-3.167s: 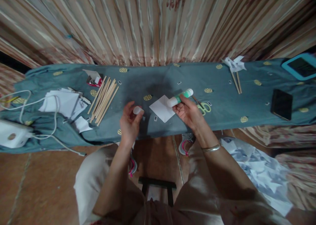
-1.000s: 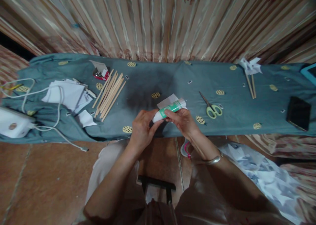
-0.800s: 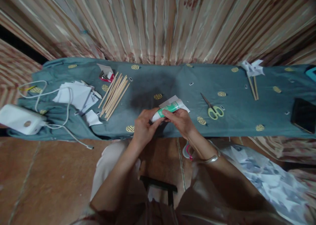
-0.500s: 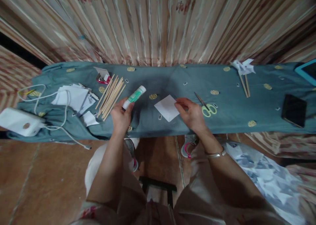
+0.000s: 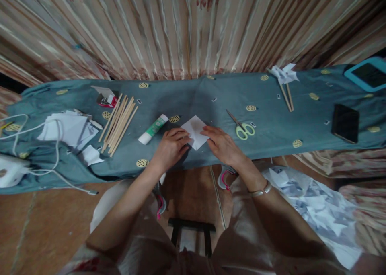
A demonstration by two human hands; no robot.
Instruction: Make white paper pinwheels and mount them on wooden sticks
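A: Starting with the head view, what to note at the centre of the frame?

B: See a white paper [image 5: 195, 128] lying flat on the cloth-covered table [image 5: 169, 94], set like a diamond.

A: And about the left hand [image 5: 171, 148]?

B: Touches the paper's left corner with loosely bent fingers, thumb a little apart. Can't make out any pinch.

A: And about the right hand [image 5: 223, 144]?

B: Rests half-curled fingertips on the paper's right corner, thumb lower down. Hard to say whether gripping or only pressing.

A: Near the hands?

B: Above and left of the left hand, see a glue stick [image 5: 153, 129] lying aslant, well clear of the paper. Right of the paper, see scissors [image 5: 245, 131] with pale green handles, pointing to the upper left.

A: Farther left?

B: Find wooden sticks [image 5: 120, 124] bunched beside a small red box [image 5: 107, 102], then a pile of paper [image 5: 63, 128] toward the left edge.

A: To the right?

B: Spot a paper pinwheel [image 5: 285, 74] on sticks at upper right, a black phone [image 5: 345, 123] and a blue-framed tablet [image 5: 370, 74] beyond.
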